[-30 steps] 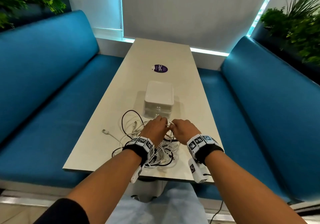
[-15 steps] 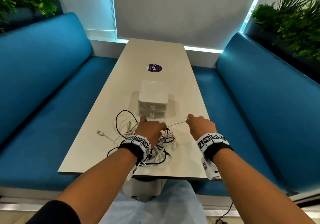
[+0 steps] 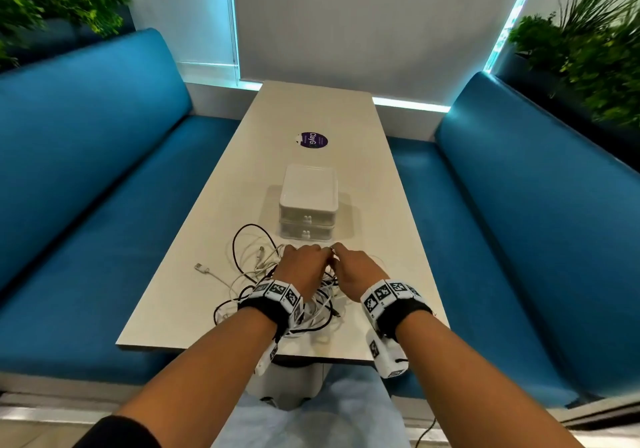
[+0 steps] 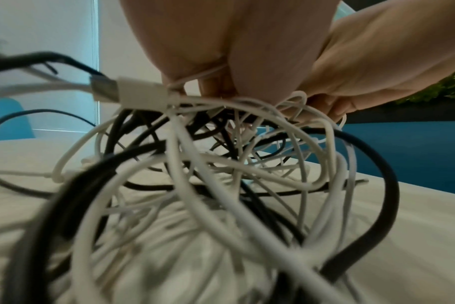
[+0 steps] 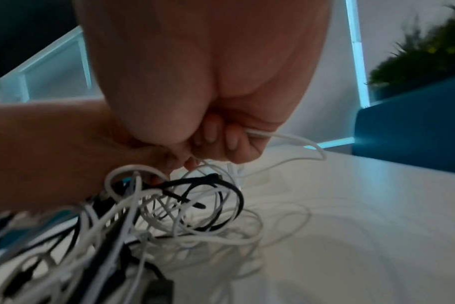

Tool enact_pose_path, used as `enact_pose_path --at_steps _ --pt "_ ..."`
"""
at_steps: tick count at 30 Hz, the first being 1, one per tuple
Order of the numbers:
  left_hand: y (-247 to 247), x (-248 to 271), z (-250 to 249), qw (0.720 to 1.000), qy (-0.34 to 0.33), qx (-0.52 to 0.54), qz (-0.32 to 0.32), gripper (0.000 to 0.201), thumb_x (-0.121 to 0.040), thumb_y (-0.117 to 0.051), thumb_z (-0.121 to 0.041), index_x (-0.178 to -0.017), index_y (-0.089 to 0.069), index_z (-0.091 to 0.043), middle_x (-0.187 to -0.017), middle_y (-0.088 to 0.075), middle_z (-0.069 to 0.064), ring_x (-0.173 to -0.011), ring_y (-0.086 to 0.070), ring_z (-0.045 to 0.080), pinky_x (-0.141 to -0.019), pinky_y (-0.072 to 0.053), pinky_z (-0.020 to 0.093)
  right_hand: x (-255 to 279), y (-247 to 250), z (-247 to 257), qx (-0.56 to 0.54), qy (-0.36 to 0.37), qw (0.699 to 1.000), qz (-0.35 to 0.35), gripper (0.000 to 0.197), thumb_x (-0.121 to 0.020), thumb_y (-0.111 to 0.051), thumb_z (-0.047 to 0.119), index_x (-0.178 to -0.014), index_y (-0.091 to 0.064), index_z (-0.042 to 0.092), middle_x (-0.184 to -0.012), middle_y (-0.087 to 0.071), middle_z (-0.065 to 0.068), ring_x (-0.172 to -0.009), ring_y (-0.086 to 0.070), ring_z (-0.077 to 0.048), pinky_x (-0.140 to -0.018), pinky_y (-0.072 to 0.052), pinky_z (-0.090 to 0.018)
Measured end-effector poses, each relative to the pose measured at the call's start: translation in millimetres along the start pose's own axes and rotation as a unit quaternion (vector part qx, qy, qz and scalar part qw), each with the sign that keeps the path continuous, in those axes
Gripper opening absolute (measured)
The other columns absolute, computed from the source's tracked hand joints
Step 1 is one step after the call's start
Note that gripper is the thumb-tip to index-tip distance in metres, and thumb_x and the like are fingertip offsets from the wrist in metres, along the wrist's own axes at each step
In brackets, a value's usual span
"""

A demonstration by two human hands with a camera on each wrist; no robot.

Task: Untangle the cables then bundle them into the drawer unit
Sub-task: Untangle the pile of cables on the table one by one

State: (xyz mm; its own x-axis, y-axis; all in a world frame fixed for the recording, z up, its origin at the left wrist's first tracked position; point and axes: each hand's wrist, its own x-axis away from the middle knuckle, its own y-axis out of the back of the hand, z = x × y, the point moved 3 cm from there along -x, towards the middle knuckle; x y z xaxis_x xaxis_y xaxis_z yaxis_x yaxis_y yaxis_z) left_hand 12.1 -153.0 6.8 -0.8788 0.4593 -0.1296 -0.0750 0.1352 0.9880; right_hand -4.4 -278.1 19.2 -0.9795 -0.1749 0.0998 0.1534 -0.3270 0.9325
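- At the left of the tabletop (image 3: pixel 180 295) we see a white plug end (image 3: pixel 200 267) lying apart from the heap, its lead trailing back into it.
- The cables (image 3: pixel 258 267), white and black, lie tangled on the near part of the tabletop, just in front of the drawer unit (image 3: pixel 308 202), whose two drawers are closed.
- Our left hand (image 3: pixel 304 267) sits on top of the tangle; the left wrist view shows its fingers (image 4: pixel 216 84) curled and pinching thin white strands, with the rest of the loops hanging below them.
- Our right hand (image 3: pixel 353 271) is just beside the left, almost touching; its fingers (image 5: pixel 231 142) are curled tight round one thin white cable (image 5: pixel 286 136), which comes out to the right, while the heap lies under and left of them.
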Motion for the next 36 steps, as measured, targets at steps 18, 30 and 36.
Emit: enact_pose_path --at_steps 18,30,36 --pt "-7.3 12.2 23.3 0.998 0.025 0.052 0.019 0.026 -0.104 -0.037 -0.040 -0.112 -0.059 -0.029 -0.107 -0.062 -0.004 -0.108 -0.051 0.023 -0.097 -0.027 0.044 3.0 37.2 -37.1 0.137 -0.077 0.986 -0.047 0.026 -0.102 -0.032 0.036 -0.108 -0.056 0.028 -0.095 -0.063 -0.007 -0.079 -0.061 -0.030 -0.065 -0.046 -0.031" --pt "-11.9 18.0 23.7 0.997 0.037 0.063 0.012 0.016 -0.101 -0.038 -0.025 -0.102 -0.054 -0.030 -0.104 -0.060 -0.007 -0.104 -0.052 0.023 -0.092 -0.027 0.042 1.2 8.0 -15.6 -0.015 -0.038 0.999 -0.012 0.032 -0.100 -0.044 0.030 -0.132 -0.047 0.023 -0.122 -0.066 -0.010 -0.109 -0.061 -0.033 -0.088 -0.051 -0.040" --pt "-2.8 16.1 19.7 0.983 0.078 0.163 0.022 0.010 -0.095 -0.046 -0.033 -0.100 -0.042 -0.024 -0.092 -0.061 -0.005 -0.093 -0.055 0.021 -0.095 -0.027 0.042 -1.3 5.0 -4.7 -0.052 -0.023 0.998 -0.026 0.017 -0.099 -0.050 0.031 -0.106 -0.058 0.018 -0.093 -0.068 -0.012 -0.084 -0.061 -0.032 -0.069 -0.047 -0.035"
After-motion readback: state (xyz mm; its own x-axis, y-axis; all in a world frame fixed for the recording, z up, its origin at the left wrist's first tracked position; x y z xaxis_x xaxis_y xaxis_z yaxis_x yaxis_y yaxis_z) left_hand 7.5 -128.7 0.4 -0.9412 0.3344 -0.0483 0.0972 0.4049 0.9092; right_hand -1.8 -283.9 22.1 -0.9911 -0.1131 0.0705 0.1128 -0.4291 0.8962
